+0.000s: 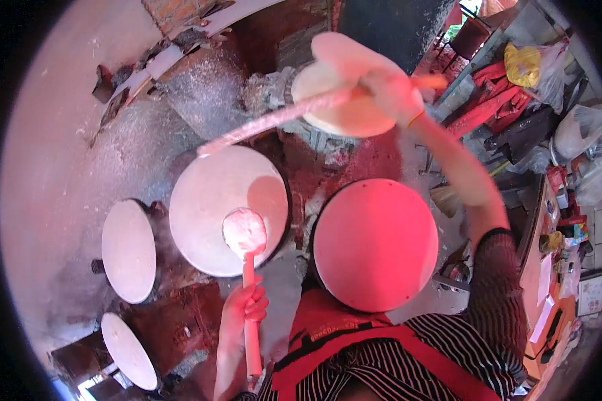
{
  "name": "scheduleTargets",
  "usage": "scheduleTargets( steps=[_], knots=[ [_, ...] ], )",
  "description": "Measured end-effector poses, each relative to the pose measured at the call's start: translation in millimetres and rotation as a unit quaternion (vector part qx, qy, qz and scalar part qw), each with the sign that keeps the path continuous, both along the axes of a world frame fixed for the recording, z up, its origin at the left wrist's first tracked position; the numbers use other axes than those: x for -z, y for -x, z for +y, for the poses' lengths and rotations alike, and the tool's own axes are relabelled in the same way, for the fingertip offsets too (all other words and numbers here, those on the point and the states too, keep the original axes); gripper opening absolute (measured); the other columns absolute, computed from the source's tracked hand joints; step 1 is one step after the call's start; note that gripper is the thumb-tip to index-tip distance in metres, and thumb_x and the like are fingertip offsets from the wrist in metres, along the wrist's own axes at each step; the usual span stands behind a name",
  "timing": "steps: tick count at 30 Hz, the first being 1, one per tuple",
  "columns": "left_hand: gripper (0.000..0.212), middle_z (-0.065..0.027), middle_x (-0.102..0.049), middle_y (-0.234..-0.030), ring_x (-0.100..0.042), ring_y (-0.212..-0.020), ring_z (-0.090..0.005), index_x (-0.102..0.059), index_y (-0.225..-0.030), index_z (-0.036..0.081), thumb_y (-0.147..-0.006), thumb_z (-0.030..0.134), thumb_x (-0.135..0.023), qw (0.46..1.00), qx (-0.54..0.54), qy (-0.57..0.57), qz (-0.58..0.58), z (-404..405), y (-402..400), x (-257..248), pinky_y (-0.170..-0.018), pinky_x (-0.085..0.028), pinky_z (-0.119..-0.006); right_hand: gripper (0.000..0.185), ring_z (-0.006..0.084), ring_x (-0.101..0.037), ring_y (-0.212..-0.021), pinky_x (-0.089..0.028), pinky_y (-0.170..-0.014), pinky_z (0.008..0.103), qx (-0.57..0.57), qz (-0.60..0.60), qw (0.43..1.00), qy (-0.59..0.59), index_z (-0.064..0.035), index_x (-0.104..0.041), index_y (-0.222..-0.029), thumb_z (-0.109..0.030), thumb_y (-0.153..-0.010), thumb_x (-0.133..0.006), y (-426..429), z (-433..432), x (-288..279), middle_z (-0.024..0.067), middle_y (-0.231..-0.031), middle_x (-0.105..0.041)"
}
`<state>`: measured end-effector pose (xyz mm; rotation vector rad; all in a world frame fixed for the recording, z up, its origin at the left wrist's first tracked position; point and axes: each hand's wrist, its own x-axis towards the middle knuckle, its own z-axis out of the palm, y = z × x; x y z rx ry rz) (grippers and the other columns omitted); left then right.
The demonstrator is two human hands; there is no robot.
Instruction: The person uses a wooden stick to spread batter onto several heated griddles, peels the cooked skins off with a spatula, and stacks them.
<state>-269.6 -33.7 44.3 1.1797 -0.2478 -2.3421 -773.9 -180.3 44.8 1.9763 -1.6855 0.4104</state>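
My left hand (248, 303) grips the handle of a ladle (250, 275). Its round bowl holds a pale, thick batter-like mass (244, 233) and hangs over a pale round griddle-like disc (205, 210) with a dark rim. Farther off, my blurred right hand (391, 95) is closed around the orange handle of a long, flat, pale stick or spatula (276, 123). Its tip reaches the far edge of that disc. Beneath my right hand is another pale round disc (316, 95). A thin pale flap (348, 52) extends beyond it; whether my hand touches the flap is unclear.
A red-lit round disc (376, 245) is close before my body. At the left are two more pale discs (129, 250), (129, 351), seen slantwise. On the right, a cluttered table (547, 301) bears papers and small items. Behind it hang plastic bags (577, 130) and red cloth (496, 100).
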Motion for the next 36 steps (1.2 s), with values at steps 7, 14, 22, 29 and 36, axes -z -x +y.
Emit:
scheduleTargets(
  steps=[7,14,22,29,36],
  knots=[
    [0.029,-0.0001,-0.036,-0.071,-0.030,-0.049,-0.0034,-0.039,-0.117,0.000,-0.092,0.011,-0.047,0.997,0.024,0.044,-0.060,-44,-4,-14,-0.039,-0.022,-0.016,0.018,0.0230,-0.058,-0.087,-0.050,-0.071,0.0394,0.142,-0.023,0.986,-0.088,-0.0128,-0.062,-0.087,-0.017,-0.069,-0.062,-64,-30,161,0.0031,-0.090,-0.059],
    [0.030,-0.0003,-0.038,-0.070,-0.032,-0.049,-0.0050,-0.040,-0.119,0.001,-0.091,0.009,-0.045,0.992,0.045,0.081,-0.084,-21,1,-22,-0.041,-0.026,-0.019,0.019,0.0267,-0.058,-0.084,-0.049,-0.070,0.0412,0.193,-0.186,0.955,-0.127,-0.0081,-0.062,-0.089,-0.021,-0.075,-0.062,-112,30,122,0.0093,-0.088,-0.058],
    [0.026,-0.0011,-0.044,-0.066,-0.040,-0.044,-0.0080,-0.043,-0.115,0.006,-0.090,0.013,-0.047,0.942,0.161,0.245,-0.163,72,61,-52,-0.038,-0.033,-0.022,0.053,0.0293,-0.056,-0.075,-0.045,-0.072,0.0353,-0.088,-0.523,0.801,-0.278,-0.0101,-0.039,-0.135,-0.008,-0.083,-0.050,-116,341,26,0.0125,-0.083,-0.050],
    [0.013,-0.0184,-0.062,-0.072,-0.063,-0.063,-0.0312,-0.054,-0.088,0.001,-0.079,0.009,-0.057,0.505,0.243,0.738,-0.375,142,196,-29,-0.056,-0.047,-0.039,0.057,0.0192,-0.051,-0.068,-0.044,-0.062,0.0314,0.002,-0.301,0.924,-0.235,-0.0185,-0.035,-0.141,-0.007,-0.086,-0.048,-69,487,5,0.0048,-0.076,-0.046],
    [0.019,-0.0192,-0.060,-0.066,-0.062,-0.065,-0.0358,-0.057,-0.084,0.002,-0.073,0.014,-0.065,0.690,0.219,0.596,-0.348,197,281,71,-0.059,-0.047,-0.042,0.041,0.0073,-0.044,-0.053,-0.036,-0.046,0.0232,0.211,-0.770,0.536,-0.274,-0.0272,-0.044,-0.135,-0.024,-0.094,-0.046,-37,603,96,-0.0028,-0.068,-0.048]
  ],
)
